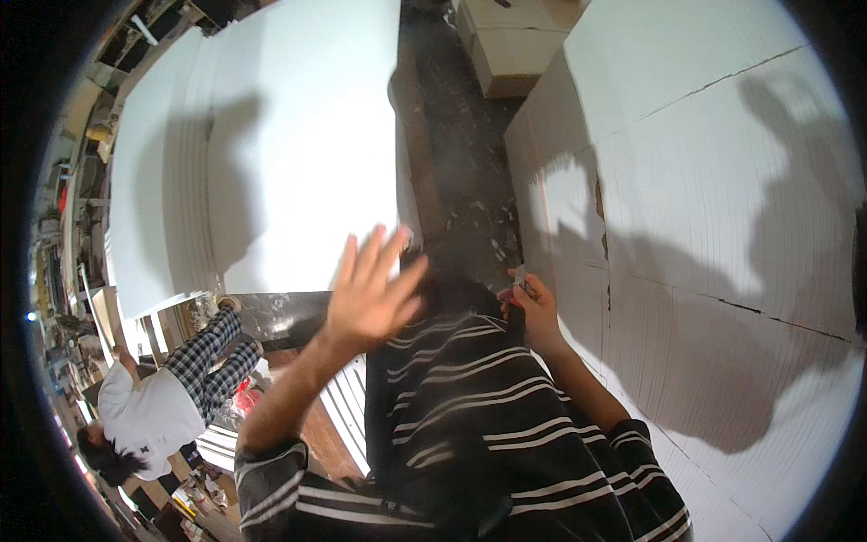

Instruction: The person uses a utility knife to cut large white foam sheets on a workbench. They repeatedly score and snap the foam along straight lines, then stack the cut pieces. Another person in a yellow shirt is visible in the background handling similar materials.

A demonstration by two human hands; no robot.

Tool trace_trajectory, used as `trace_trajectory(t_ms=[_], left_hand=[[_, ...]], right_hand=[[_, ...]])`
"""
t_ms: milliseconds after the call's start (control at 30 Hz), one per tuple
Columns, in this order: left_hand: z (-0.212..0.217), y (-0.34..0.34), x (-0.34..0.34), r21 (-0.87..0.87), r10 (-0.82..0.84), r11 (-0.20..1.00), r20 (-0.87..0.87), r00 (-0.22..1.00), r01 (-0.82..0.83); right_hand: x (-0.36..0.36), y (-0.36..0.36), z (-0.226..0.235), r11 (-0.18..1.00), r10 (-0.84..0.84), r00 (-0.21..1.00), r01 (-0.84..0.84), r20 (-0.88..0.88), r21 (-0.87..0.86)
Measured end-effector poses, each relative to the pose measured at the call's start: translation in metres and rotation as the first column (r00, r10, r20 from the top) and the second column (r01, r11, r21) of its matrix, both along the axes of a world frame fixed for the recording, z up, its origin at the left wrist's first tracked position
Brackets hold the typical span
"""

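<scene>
My left hand [373,287] is raised with its fingers spread and holds nothing. It is over the near right corner of a stack of large white sheets [312,135]; I cannot tell whether it touches them. Lower and to the right, my right hand [535,312] is closed on a small flat pale-grey object [519,276], whose tip stands out past the fingers. Its exact kind is too small to make out. That hand is close to the wall of stacked white panels [695,181] on the right, which carries dark shadows.
A dark floor strip [461,172] with white scraps runs between the stacks. Cardboard boxes [515,50] stand at its far end. At the lower left another person [153,406] in a white shirt and checked trousers is beside the sheets. Cluttered shelves [77,208] line the left.
</scene>
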State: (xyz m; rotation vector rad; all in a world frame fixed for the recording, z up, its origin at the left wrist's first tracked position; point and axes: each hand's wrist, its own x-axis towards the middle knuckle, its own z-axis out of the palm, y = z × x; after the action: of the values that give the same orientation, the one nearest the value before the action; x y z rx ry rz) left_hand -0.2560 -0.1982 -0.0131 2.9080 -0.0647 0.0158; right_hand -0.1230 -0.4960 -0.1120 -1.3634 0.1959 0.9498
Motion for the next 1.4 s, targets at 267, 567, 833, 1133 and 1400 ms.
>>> trace_trajectory(t_ms=[267, 567, 833, 1133, 1400], left_hand=[[-0.006, 0.036, -0.044, 0.127, 0.200, 0.969, 0.104, 0.974, -0.213], [0.042, 0.028, -0.047, 0.327, 0.021, 0.932, 0.379, 0.925, -0.155], [0.294, 0.023, -0.180, -0.241, 0.341, 0.940, 0.627, 0.701, -0.242], [0.452, 0.163, -0.155, 0.166, 0.114, 0.865, 0.855, 0.507, -0.474], [0.494, 0.231, 0.113, 0.200, -0.029, 0.972, 0.630, 0.776, -0.126]], right_hand=[[0.020, -0.017, -0.023, 0.986, 0.162, 0.954, -0.165, -0.253, 0.008], [0.090, 0.045, 0.015, 0.950, 0.292, 0.910, -0.310, 0.295, 0.016], [0.107, 0.128, 0.078, 0.976, 0.051, 0.446, -0.212, 0.894, 0.050], [0.053, 0.130, 0.078, 0.868, 0.139, 0.422, -0.487, 0.896, 0.095], [-0.008, 0.133, 0.072, 0.986, 0.019, 0.378, -0.159, 0.926, 0.045]])
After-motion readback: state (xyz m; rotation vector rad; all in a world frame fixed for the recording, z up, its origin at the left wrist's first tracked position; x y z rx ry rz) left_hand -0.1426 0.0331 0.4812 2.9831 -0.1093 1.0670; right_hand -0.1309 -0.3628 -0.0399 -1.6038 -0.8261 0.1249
